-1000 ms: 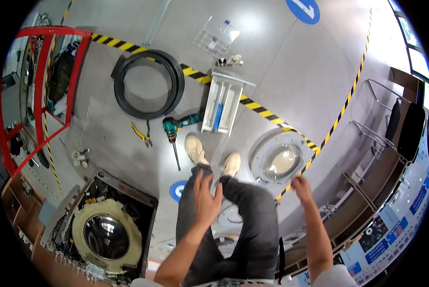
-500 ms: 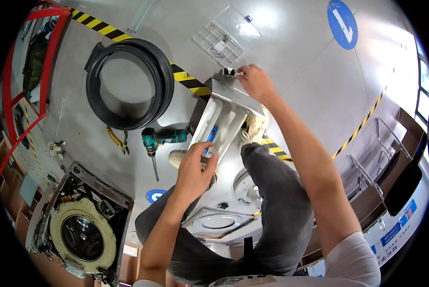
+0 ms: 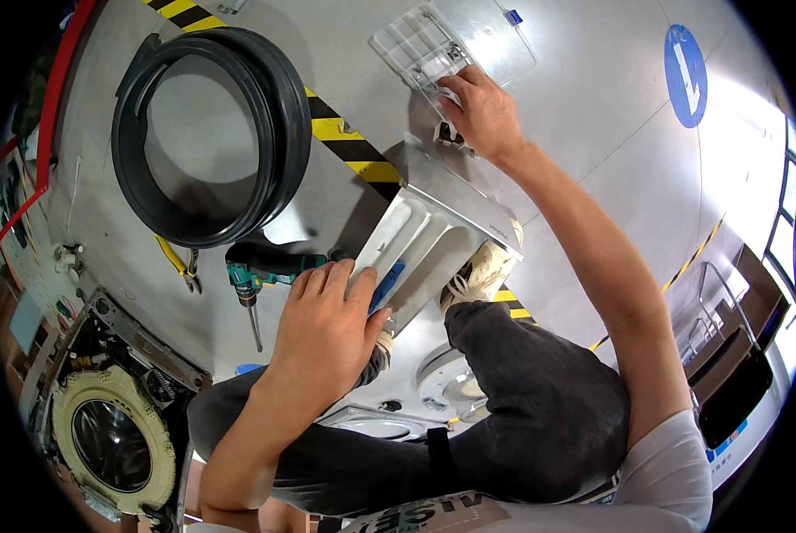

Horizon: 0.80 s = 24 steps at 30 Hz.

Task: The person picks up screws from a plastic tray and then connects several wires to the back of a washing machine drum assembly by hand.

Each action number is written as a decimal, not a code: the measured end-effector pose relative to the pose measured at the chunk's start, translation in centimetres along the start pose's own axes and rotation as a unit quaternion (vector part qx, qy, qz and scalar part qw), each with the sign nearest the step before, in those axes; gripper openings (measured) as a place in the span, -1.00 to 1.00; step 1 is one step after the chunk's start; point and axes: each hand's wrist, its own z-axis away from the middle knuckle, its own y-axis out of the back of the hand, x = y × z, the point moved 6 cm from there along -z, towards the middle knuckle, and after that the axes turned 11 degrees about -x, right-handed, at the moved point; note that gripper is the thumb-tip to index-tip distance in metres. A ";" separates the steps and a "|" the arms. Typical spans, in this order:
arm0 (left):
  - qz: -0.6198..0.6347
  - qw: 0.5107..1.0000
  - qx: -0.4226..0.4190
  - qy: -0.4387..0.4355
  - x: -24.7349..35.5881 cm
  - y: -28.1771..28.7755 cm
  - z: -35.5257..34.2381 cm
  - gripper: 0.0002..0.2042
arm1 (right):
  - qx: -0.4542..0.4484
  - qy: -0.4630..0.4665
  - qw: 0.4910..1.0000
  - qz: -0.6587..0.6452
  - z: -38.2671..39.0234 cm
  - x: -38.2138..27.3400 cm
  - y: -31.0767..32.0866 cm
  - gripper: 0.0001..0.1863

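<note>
A white washing-machine detergent drawer (image 3: 448,251) with a silver front panel stands between my feet, a blue piece (image 3: 386,286) lying in one channel. My left hand (image 3: 313,333) is at its near end, fingers spread and thumb apart; part of the drawer is hidden beneath it. Farther off, my right hand (image 3: 487,115) reaches to the near edge of a clear compartment box (image 3: 407,44). Its fingers are pinched together, and what they hold, if anything, I cannot make out. Just below that hand, a small black-and-white part (image 3: 447,134) sits by the drawer's front.
On the floor to the left lie a coiled black hose (image 3: 278,133), a green cordless drill (image 3: 245,280) and yellow-handled pliers (image 3: 180,264). A washing-machine front with a round door (image 3: 109,444) stands at lower left. Striped tape (image 3: 340,131) crosses the floor.
My right hand has moved away from beside the black-and-white part to the compartment box. The left hand has come down onto the drawer's near end. The whole view has shifted.
</note>
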 end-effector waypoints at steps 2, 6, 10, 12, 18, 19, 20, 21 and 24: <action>-0.005 1.000 0.008 -0.010 0.0 0.6 -0.4 -0.63 | 0.008 -0.012 1.000 0.023 -0.4 -0.1 -0.3 -0.81; -0.040 0.999 0.010 -0.016 0.9 1.4 -1.2 -0.64 | 0.030 0.039 0.993 0.109 -0.9 -1.2 -0.6 -0.84; -0.067 0.997 0.004 -0.029 2.1 1.4 -2.0 -0.64 | 0.040 0.039 0.989 0.135 -1.1 -1.5 -0.8 -0.86; -0.074 0.996 0.005 -0.042 2.8 1.4 -2.1 -0.64 | 0.032 0.032 0.987 0.151 -1.2 -1.5 -1.0 -0.87; -0.086 0.994 0.004 -0.063 3.2 1.6 -2.3 -0.65 | 0.012 0.032 0.980 0.196 -2.1 -1.4 -1.5 -0.87; -0.089 0.994 0.006 -0.062 3.2 1.6 -2.2 -0.65 | 0.012 0.037 0.979 0.202 -2.2 -1.3 -1.5 -0.87; -0.091 0.994 0.007 -0.060 3.1 1.7 -2.2 -0.65 | 0.011 0.043 0.977 0.207 -2.3 -1.2 -1.5 -0.87; -0.089 0.994 0.009 -0.060 2.9 1.7 -2.1 -0.65 | 0.009 0.050 0.976 0.211 -2.4 -1.3 -1.6 -0.87; -0.096 0.994 0.008 -0.054 2.4 1.6 -1.8 -0.65 | 0.012 0.048 0.979 0.198 -2.3 -1.1 -1.7 -0.87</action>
